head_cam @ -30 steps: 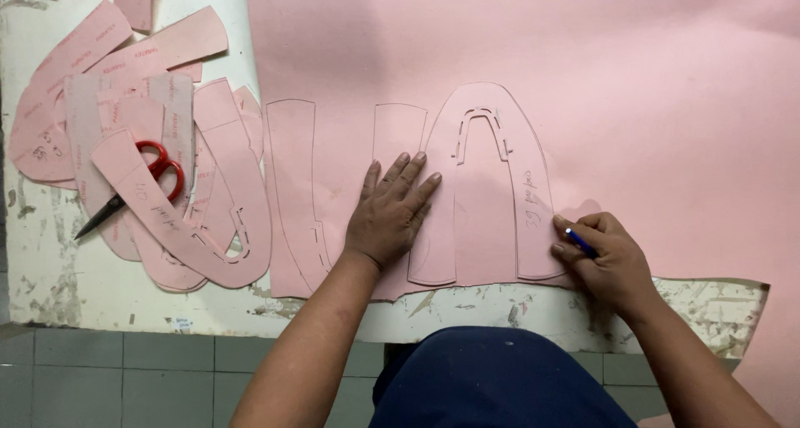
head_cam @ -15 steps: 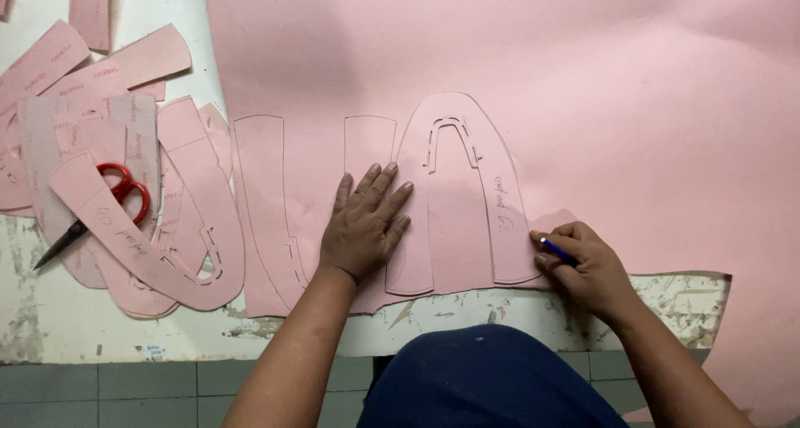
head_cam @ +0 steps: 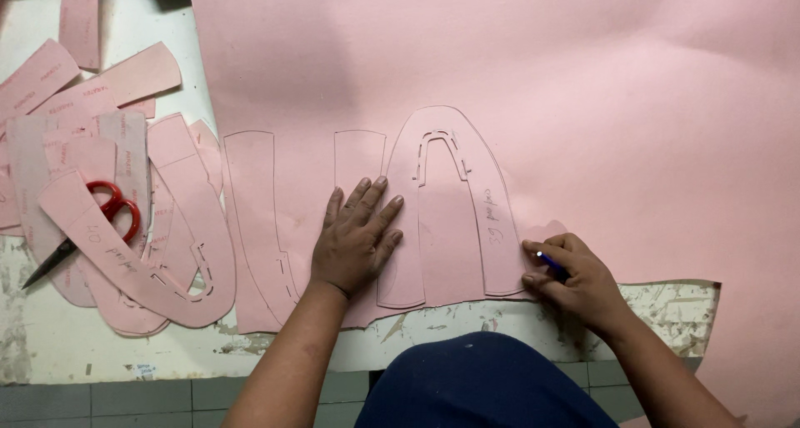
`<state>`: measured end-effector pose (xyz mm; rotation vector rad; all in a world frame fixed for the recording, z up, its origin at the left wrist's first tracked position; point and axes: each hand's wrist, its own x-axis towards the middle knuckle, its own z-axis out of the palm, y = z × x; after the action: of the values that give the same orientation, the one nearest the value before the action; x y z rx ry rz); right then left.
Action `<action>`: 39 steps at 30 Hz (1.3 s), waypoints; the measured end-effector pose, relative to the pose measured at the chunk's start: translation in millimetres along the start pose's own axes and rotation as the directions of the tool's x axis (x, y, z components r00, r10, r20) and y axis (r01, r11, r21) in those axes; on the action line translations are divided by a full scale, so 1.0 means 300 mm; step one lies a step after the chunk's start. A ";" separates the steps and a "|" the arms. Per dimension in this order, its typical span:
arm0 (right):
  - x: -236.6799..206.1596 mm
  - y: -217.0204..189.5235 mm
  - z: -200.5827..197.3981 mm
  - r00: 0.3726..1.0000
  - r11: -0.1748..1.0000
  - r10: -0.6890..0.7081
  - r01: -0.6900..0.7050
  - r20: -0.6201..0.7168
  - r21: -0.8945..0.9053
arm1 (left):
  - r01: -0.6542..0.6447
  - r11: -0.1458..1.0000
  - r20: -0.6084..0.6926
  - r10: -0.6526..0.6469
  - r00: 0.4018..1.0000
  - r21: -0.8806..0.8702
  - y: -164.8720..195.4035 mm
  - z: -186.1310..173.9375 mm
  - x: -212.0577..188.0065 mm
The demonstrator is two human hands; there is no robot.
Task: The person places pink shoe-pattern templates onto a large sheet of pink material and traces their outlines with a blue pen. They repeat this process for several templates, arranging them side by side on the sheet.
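Note:
My left hand [head_cam: 354,238] lies flat with fingers spread on an arch-shaped pink pattern piece [head_cam: 450,220], pressing it onto a large pink sheet [head_cam: 500,70]. My right hand [head_cam: 575,276] grips a blue pen [head_cam: 550,261] with its tip at the lower right edge of the arch piece. Two narrower outlined strips [head_cam: 254,220] are on the sheet left of my left hand.
A pile of cut pink pattern pieces [head_cam: 108,220] lies at the left on the worn white table [head_cam: 50,345]. Red-handled scissors [head_cam: 92,224] rest among them. The table's front edge with a tiled face runs along the bottom. My dark blue lap [head_cam: 483,386] is below.
The view has shifted slightly, so everything sits further left. My right hand with the pen has moved a little along the arch piece's right edge. The left hand stays pressed down.

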<state>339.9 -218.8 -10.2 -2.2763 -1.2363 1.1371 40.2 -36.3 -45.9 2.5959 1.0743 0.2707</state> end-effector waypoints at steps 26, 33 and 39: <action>0.166 -0.152 0.067 0.954 0.792 -0.296 0.214 0.052 0.572 | 0.004 0.997 0.259 -0.025 0.966 0.082 0.052 -0.084 0.064; 0.100 -0.285 0.144 0.708 0.778 -0.619 0.493 0.340 0.389 | 0.074 0.997 0.582 -0.079 0.809 0.033 0.077 -0.220 0.140; 0.069 -0.294 0.199 0.527 0.613 -0.786 0.731 0.323 0.299 | 0.070 0.997 0.590 -0.079 0.804 0.038 0.087 -0.222 0.155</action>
<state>251.1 -156.5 -6.3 -1.1040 -1.9748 1.2917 70.5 -6.1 28.1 2.3727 0.9292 -0.5442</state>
